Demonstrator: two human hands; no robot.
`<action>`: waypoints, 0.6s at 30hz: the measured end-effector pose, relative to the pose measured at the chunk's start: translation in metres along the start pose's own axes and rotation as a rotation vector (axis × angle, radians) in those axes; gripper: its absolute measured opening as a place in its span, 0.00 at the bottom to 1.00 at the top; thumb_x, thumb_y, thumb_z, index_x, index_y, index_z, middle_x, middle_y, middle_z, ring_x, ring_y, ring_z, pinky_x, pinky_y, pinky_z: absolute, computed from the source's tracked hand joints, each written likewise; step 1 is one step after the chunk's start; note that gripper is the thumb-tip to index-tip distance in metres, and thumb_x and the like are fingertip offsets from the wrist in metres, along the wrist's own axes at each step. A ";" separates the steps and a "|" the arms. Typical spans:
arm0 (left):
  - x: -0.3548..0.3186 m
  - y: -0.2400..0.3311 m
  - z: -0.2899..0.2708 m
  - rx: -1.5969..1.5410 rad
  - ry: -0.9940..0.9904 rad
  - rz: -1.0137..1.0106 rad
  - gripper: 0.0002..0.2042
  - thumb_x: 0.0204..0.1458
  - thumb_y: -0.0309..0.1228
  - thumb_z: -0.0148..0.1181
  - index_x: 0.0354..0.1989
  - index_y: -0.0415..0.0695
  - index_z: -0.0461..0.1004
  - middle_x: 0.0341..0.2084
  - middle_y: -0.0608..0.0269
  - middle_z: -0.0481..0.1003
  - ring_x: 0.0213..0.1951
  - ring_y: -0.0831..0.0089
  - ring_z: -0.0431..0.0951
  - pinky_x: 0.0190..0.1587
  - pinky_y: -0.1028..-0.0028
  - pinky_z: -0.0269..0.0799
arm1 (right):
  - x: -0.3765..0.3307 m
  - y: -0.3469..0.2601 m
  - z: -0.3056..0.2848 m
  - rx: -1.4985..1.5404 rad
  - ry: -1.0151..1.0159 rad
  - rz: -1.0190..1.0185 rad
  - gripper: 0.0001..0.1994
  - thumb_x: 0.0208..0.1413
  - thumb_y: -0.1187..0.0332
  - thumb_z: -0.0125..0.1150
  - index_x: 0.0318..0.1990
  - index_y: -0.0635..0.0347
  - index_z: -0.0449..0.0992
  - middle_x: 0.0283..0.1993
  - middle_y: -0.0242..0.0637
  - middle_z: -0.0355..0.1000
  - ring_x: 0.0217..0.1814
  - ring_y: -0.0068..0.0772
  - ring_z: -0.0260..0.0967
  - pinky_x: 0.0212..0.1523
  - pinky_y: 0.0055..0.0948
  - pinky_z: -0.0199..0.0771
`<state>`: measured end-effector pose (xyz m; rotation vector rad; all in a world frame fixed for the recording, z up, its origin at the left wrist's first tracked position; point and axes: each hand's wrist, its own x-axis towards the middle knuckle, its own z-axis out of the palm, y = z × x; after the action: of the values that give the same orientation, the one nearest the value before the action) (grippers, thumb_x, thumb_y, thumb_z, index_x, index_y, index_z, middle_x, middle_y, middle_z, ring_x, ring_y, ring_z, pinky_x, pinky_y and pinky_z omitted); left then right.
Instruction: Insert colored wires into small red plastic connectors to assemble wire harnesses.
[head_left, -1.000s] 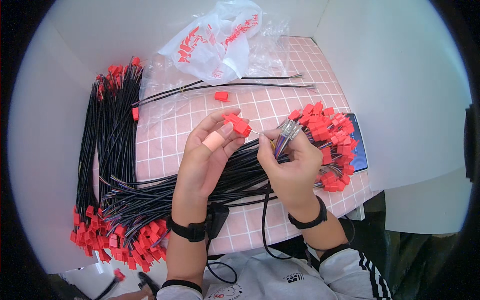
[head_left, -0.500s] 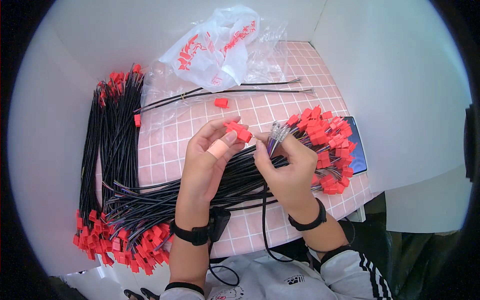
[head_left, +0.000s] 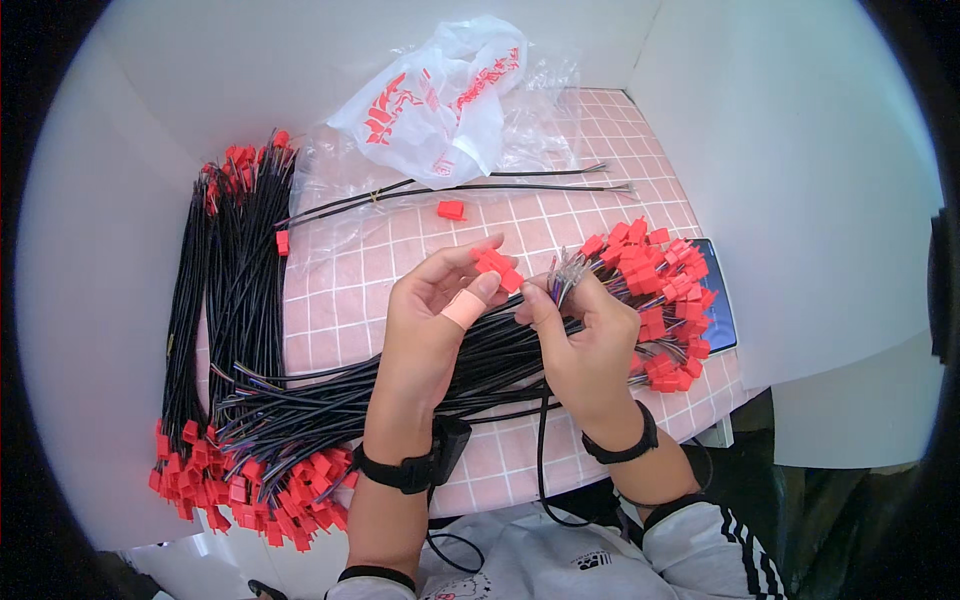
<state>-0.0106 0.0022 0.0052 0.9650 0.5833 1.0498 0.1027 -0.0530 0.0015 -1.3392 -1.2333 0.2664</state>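
Observation:
My left hand, with a pink plaster on the thumb, pinches a small red plastic connector at its fingertips. My right hand grips the bare metal-tipped ends of a thin wire bundle right next to that connector. Under both hands lies a thick bundle of black cables running across the pink checked table mat.
A heap of red connectors sits to the right on a dark blue flat pad. Finished black cables with red ends lie at the left, with red ends at the front. A white-and-red plastic bag, a loose connector and two separate cables lie behind. White walls surround the table.
Both hands have come closer together; the right hand has brought the wire ends up against the red connector held in the left hand.

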 end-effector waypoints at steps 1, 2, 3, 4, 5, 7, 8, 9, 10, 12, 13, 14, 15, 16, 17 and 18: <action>0.000 0.000 0.000 0.000 0.000 0.000 0.13 0.45 0.23 0.54 0.40 0.34 0.68 0.38 0.55 0.70 0.39 0.74 0.71 0.42 0.75 0.67 | 0.000 0.002 0.000 -0.003 0.000 -0.008 0.05 0.43 0.77 0.57 0.23 0.66 0.67 0.17 0.41 0.67 0.18 0.29 0.68 0.20 0.24 0.63; 0.000 0.001 -0.001 0.029 0.015 0.015 0.13 0.45 0.23 0.54 0.40 0.34 0.68 0.38 0.55 0.70 0.38 0.74 0.71 0.42 0.75 0.67 | 0.000 0.002 0.002 -0.004 0.000 -0.009 0.05 0.43 0.77 0.57 0.23 0.66 0.67 0.17 0.41 0.67 0.18 0.29 0.68 0.20 0.24 0.63; 0.000 0.001 -0.001 0.058 0.032 0.031 0.13 0.44 0.23 0.54 0.40 0.34 0.68 0.37 0.55 0.71 0.38 0.74 0.71 0.42 0.75 0.67 | 0.001 0.002 0.003 0.052 0.019 0.017 0.06 0.43 0.76 0.57 0.22 0.66 0.66 0.16 0.40 0.67 0.18 0.27 0.68 0.20 0.23 0.63; 0.000 0.002 -0.001 0.057 0.031 0.031 0.13 0.44 0.23 0.54 0.40 0.34 0.68 0.37 0.55 0.71 0.38 0.74 0.71 0.42 0.75 0.67 | 0.002 0.003 0.004 0.108 0.037 0.043 0.07 0.42 0.76 0.58 0.21 0.66 0.66 0.16 0.40 0.67 0.18 0.25 0.68 0.20 0.22 0.63; 0.000 0.003 0.000 0.049 0.038 0.012 0.13 0.44 0.23 0.55 0.40 0.34 0.68 0.37 0.55 0.71 0.38 0.74 0.71 0.42 0.75 0.67 | 0.002 0.004 0.004 0.107 0.037 0.042 0.07 0.42 0.76 0.58 0.21 0.66 0.66 0.16 0.40 0.67 0.18 0.25 0.68 0.20 0.22 0.63; 0.000 0.003 -0.001 0.040 0.045 -0.005 0.13 0.44 0.23 0.55 0.41 0.34 0.68 0.36 0.56 0.71 0.37 0.74 0.72 0.42 0.76 0.67 | 0.001 0.009 0.002 0.107 0.000 0.068 0.08 0.42 0.75 0.59 0.20 0.66 0.65 0.16 0.40 0.67 0.17 0.23 0.67 0.20 0.22 0.63; 0.001 0.003 -0.002 0.034 0.037 -0.016 0.14 0.44 0.23 0.55 0.41 0.34 0.68 0.36 0.56 0.71 0.37 0.74 0.72 0.42 0.76 0.67 | 0.001 0.010 0.001 0.107 0.000 0.067 0.08 0.42 0.75 0.59 0.20 0.66 0.65 0.16 0.40 0.67 0.17 0.23 0.67 0.20 0.22 0.63; 0.000 0.003 -0.002 0.029 0.029 -0.026 0.14 0.44 0.23 0.55 0.41 0.34 0.68 0.36 0.56 0.71 0.37 0.75 0.71 0.42 0.76 0.67 | 0.001 0.011 0.000 0.080 -0.009 0.062 0.09 0.42 0.74 0.59 0.20 0.66 0.65 0.16 0.40 0.68 0.17 0.23 0.67 0.19 0.21 0.63; 0.000 0.004 -0.002 0.029 0.029 -0.024 0.14 0.44 0.23 0.55 0.41 0.34 0.68 0.36 0.56 0.71 0.37 0.75 0.71 0.42 0.76 0.67 | 0.001 0.011 0.000 0.053 -0.018 0.056 0.09 0.42 0.74 0.59 0.19 0.66 0.64 0.16 0.40 0.68 0.17 0.23 0.67 0.19 0.21 0.63; 0.000 0.004 -0.002 0.044 0.024 -0.028 0.14 0.44 0.23 0.55 0.41 0.34 0.68 0.36 0.57 0.71 0.37 0.75 0.71 0.42 0.77 0.66 | 0.001 0.010 0.001 0.069 -0.019 0.067 0.10 0.43 0.74 0.59 0.19 0.66 0.64 0.16 0.40 0.68 0.18 0.24 0.68 0.19 0.21 0.63; 0.001 0.003 -0.002 0.044 0.023 -0.027 0.14 0.44 0.23 0.55 0.41 0.34 0.68 0.36 0.57 0.71 0.37 0.75 0.71 0.42 0.77 0.66 | 0.001 0.009 0.001 0.085 -0.019 0.080 0.10 0.43 0.74 0.58 0.18 0.66 0.63 0.16 0.40 0.69 0.18 0.24 0.68 0.19 0.21 0.63; 0.001 0.001 -0.002 0.067 0.024 -0.012 0.14 0.44 0.23 0.55 0.41 0.34 0.68 0.36 0.57 0.71 0.37 0.75 0.71 0.42 0.77 0.66 | 0.001 0.008 0.000 0.085 -0.019 0.079 0.10 0.43 0.74 0.58 0.18 0.66 0.63 0.16 0.40 0.69 0.18 0.24 0.68 0.19 0.21 0.63; 0.000 0.000 -0.002 0.090 0.025 0.003 0.14 0.44 0.23 0.55 0.41 0.34 0.68 0.36 0.57 0.71 0.37 0.76 0.71 0.42 0.77 0.66 | 0.001 0.008 0.000 0.079 -0.027 0.075 0.11 0.43 0.74 0.58 0.18 0.66 0.62 0.16 0.40 0.69 0.18 0.24 0.68 0.19 0.21 0.63; 0.000 0.000 -0.001 0.090 0.024 0.003 0.14 0.44 0.23 0.55 0.41 0.34 0.68 0.36 0.57 0.71 0.37 0.76 0.71 0.42 0.77 0.66 | 0.002 0.007 0.000 0.074 -0.035 0.072 0.11 0.44 0.74 0.58 0.17 0.66 0.62 0.16 0.40 0.69 0.18 0.25 0.69 0.19 0.21 0.63; 0.000 0.000 -0.001 0.088 0.030 0.001 0.14 0.44 0.23 0.55 0.41 0.34 0.68 0.36 0.57 0.71 0.37 0.76 0.71 0.42 0.77 0.66 | 0.002 0.008 0.000 0.073 -0.035 0.072 0.11 0.44 0.74 0.58 0.17 0.66 0.62 0.16 0.40 0.69 0.18 0.25 0.69 0.19 0.21 0.63; 0.000 0.001 0.000 0.086 0.036 0.001 0.14 0.44 0.23 0.55 0.41 0.34 0.68 0.35 0.57 0.71 0.37 0.76 0.71 0.42 0.77 0.66 | 0.002 0.009 0.000 0.106 -0.053 0.089 0.09 0.45 0.74 0.57 0.19 0.66 0.64 0.18 0.39 0.70 0.19 0.24 0.69 0.21 0.20 0.64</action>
<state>-0.0116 0.0022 0.0061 1.0237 0.6623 1.0517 0.1078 -0.0484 -0.0046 -1.3043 -1.1880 0.4269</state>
